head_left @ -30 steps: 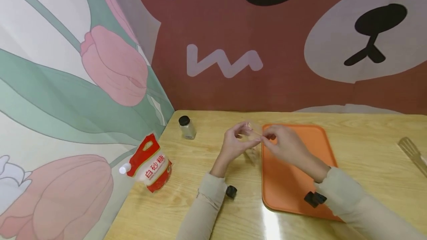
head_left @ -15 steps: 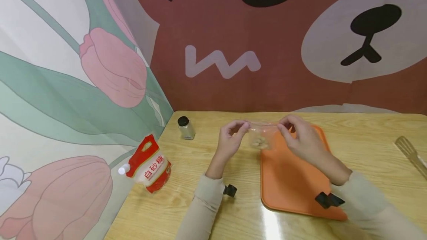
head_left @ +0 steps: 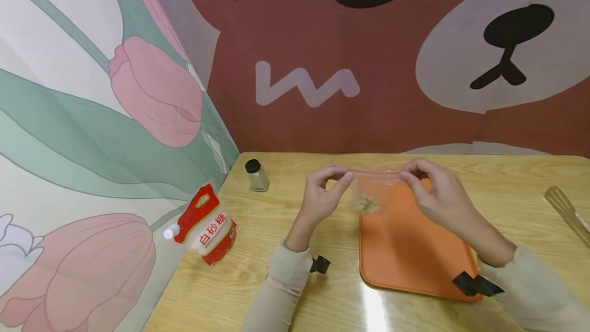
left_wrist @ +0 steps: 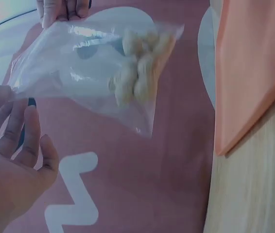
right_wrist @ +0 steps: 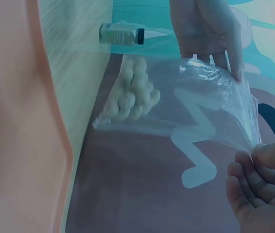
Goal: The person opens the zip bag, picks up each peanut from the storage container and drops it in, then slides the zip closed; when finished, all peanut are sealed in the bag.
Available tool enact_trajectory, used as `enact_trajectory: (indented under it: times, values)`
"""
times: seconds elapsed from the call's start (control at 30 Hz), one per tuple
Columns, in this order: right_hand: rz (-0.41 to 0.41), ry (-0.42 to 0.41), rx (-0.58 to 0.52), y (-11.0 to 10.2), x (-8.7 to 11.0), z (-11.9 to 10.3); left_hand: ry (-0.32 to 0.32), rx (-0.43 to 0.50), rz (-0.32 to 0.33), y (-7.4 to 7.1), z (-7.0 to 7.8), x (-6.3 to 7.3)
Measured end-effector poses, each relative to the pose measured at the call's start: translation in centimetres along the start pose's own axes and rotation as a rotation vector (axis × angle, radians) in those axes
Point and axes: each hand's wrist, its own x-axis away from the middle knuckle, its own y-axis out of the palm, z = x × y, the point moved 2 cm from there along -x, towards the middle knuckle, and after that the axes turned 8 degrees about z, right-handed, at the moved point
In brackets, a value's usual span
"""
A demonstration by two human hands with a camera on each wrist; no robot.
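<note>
Both hands hold up a clear plastic zip bag [head_left: 372, 186] by its top edge, over the left part of the orange tray. At the top left corner my left hand [head_left: 322, 191] pinches it between thumb and fingers. The other top corner is pinched by my right hand [head_left: 442, 191]. Pale, knobbly pieces [left_wrist: 140, 68] lie gathered at the bottom of the bag; their kind is not certain. In the right wrist view the bag [right_wrist: 191, 111] is stretched between the two hands, its mouth edge drawn fairly straight.
The orange tray [head_left: 410, 250] lies on the wooden table [head_left: 276, 219]. A small black-capped jar [head_left: 257, 175] stands at the back left. Nearer on the left is a red and white sugar pouch [head_left: 209, 227] with a white cap. A slotted spatula [head_left: 564, 209] lies far right.
The hands have moved apart, the right one farther to the right. The bag, bunched and hard to see at first, now hangs spread between them, with its contents visible below.
</note>
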Motion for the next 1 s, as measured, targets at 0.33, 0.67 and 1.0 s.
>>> enact_trajectory:
  times: [0.33,0.67,1.0]
  values:
    - [-0.042,0.018,-0.028,-0.5,-0.5,-0.3,-0.013,0.033,0.027,0.6,0.6,0.1]
    - [-0.256,-0.012,-0.131,1.4,-2.9,-2.2,-0.005,0.045,-0.013,0.9,4.2,-0.2]
    - [-0.280,-0.071,-0.185,1.6,-3.9,-3.3,0.005,0.064,-0.078,0.9,4.7,-0.6]
